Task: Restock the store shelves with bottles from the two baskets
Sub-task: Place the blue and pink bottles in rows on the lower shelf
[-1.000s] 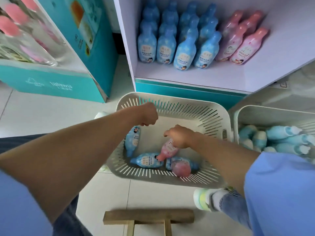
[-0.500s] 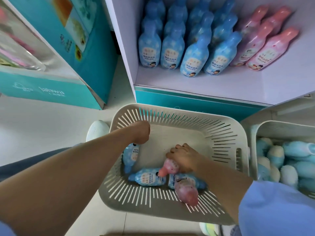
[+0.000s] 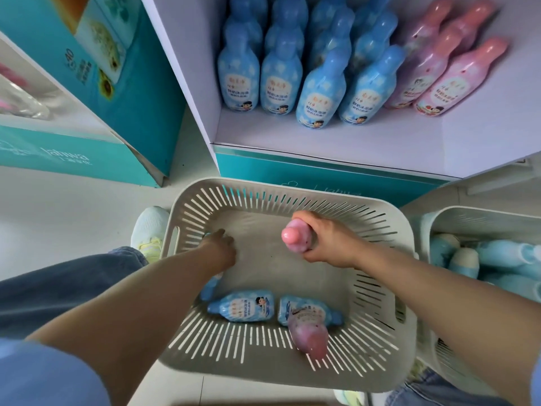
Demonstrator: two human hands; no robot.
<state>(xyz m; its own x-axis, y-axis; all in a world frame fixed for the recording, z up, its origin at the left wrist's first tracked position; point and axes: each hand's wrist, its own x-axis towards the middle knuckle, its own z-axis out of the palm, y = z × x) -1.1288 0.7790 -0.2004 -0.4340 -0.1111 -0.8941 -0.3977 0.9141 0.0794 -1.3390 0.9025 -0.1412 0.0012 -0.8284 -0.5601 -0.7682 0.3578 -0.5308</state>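
A white slotted basket [image 3: 292,190] stands on the floor below the shelf [image 3: 351,142]. My right hand [image 3: 330,244] grips a pink bottle [image 3: 295,235] and holds it above the basket floor, cap towards me. My left hand [image 3: 221,247] reaches down by the basket's left wall and closes over a blue bottle [image 3: 210,288], which it mostly hides. Two blue bottles [image 3: 243,306] and another pink bottle [image 3: 307,332] lie at the near end. On the shelf stand rows of blue bottles [image 3: 292,80] with pink bottles [image 3: 445,68] to their right.
A second white basket [image 3: 468,215] at the right holds several pale blue bottles [image 3: 497,259]. A teal display carton [image 3: 131,83] stands at the left. My white shoe [image 3: 149,227] sits against the basket's left side.
My right hand has lifted the pink bottle off the other bottles and up towards the middle of the basket. My left hand has dropped lower onto the blue bottle at the left wall.
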